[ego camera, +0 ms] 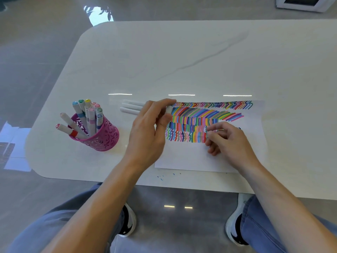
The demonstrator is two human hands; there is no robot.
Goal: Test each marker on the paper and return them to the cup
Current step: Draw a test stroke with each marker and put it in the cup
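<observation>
Pink perforated metal cup (104, 137), left of frame, holds most markers (89, 115). Three loose white markers (130, 107) at centre seem left to return. The stroke-crowded white paper (191, 157) suggests testing is well along. Left hand (151, 125) pinches a white marker end (169, 109); right hand (228, 139) curls on the paper, grip unclear.

I sit at a white, marble-veined bench (182, 52) with rounded corners in a plain indoor room, an office or a study room; I cannot tell which. The glossy grey tile floor (36, 52) mirrors ceiling light strips and a bright window with leaves (99, 14). A pink cup (104, 136) of markers (91, 117) and a scribbled paper (191, 157) show desk work. Loose sheets (16, 148) lie on the floor, and a white-framed panel (302, 2) stands far right.
</observation>
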